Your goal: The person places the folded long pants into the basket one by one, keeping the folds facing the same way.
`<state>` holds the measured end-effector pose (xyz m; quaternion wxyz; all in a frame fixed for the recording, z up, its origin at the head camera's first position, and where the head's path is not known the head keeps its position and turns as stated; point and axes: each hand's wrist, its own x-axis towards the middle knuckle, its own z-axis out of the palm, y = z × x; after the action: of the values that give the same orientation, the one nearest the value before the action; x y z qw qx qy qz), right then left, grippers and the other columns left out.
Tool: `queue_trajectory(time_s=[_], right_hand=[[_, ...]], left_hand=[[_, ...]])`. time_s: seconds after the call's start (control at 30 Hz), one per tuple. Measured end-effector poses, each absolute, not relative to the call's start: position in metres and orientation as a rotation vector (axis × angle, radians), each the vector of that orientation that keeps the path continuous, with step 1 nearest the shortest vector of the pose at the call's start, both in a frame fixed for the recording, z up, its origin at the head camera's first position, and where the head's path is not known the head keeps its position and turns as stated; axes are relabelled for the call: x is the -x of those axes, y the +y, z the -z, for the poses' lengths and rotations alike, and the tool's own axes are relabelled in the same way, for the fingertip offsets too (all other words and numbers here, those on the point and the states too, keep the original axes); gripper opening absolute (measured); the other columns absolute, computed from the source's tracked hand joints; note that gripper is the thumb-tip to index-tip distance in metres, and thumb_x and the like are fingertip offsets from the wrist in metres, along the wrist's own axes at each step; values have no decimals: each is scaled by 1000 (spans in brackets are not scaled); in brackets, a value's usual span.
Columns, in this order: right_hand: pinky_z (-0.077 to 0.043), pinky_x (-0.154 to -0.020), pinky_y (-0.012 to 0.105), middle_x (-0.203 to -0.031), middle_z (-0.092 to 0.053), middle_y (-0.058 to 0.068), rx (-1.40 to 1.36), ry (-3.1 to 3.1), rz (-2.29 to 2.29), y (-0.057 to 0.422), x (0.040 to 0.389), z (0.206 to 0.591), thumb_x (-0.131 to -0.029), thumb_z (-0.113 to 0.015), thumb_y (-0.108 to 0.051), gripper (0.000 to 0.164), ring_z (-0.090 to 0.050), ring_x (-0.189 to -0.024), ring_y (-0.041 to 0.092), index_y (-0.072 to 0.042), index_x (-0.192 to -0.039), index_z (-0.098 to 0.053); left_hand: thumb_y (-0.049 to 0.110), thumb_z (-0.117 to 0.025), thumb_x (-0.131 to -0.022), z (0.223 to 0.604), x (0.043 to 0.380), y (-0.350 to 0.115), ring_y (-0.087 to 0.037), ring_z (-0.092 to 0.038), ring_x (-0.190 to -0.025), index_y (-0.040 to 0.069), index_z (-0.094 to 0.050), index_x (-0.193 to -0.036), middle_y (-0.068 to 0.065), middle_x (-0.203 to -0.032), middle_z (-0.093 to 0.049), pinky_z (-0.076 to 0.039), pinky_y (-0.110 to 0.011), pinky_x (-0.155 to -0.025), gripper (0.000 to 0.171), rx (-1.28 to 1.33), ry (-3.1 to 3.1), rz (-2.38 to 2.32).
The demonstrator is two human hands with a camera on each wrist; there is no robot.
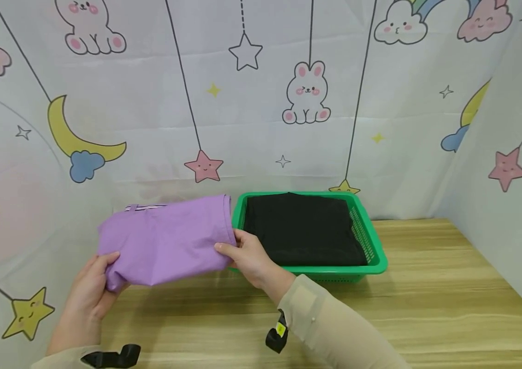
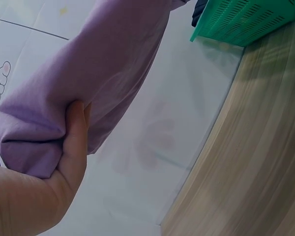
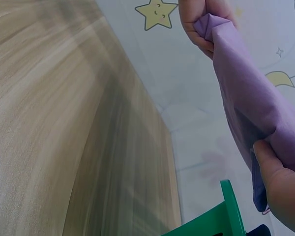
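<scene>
A folded purple garment (image 1: 168, 241) is held up above the table between both hands, with a striped strip along its top edge. My left hand (image 1: 87, 292) grips its left end, thumb on the near face. At the other end, my right hand (image 1: 254, 259) pinches the lower right corner between thumb and fingers. In the left wrist view the left hand (image 2: 54, 182) presses a crease into the purple cloth (image 2: 93, 73). Just right of the garment stands a green basket (image 1: 378, 256) with folded black cloth (image 1: 302, 230) lying in it.
The wooden table (image 1: 427, 307) runs under the basket and out to the right. Behind it hangs a white curtain (image 1: 261, 133) printed with rabbits, stars and moons, close to the basket's back rim. A side curtain (image 1: 519, 220) borders the table's right edge.
</scene>
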<state>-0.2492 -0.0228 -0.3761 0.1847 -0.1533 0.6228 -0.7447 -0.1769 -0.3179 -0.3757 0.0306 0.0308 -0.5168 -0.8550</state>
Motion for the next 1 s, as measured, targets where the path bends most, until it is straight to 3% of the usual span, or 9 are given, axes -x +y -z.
queue_trajectory(time_s=[0.47,0.73,0.8,1.0], right_hand=[[-55,-80,35,-116,-62,14,422,1736,2111,-13,255,376,-92,-61,-14,39,-66,-92,19,-5,-128,-53],[-55,-81,35,-114,-63,14,418,1740,2109,-9,256,374,-92,-61,-13,39,-66,-91,17,-4,-129,-53],[-55,-81,35,-113,-63,14,417,1741,2110,-7,256,374,-92,-61,-13,38,-66,-90,17,-4,-128,-53],[-55,-80,35,-112,-63,13,408,1755,2106,-4,258,373,-91,-62,-14,39,-66,-89,17,-4,-128,-54]], left_hand=[[14,-42,-100,373,183,-308,-8,-62,-94,17,-33,-122,8,-103,-62,-54,-27,-78,23,-107,-1598,2639],[17,-41,-101,372,187,-304,-5,-61,-96,12,-14,-143,10,-105,-61,-53,-26,-78,51,-104,-1650,2623],[17,-41,-101,372,187,-302,-6,-61,-95,13,-15,-143,10,-105,-60,-54,-26,-78,50,-99,-1648,2623],[14,-41,-100,372,189,-298,-7,-62,-95,18,-33,-123,8,-105,-61,-54,-27,-78,25,-55,-1614,2634]])
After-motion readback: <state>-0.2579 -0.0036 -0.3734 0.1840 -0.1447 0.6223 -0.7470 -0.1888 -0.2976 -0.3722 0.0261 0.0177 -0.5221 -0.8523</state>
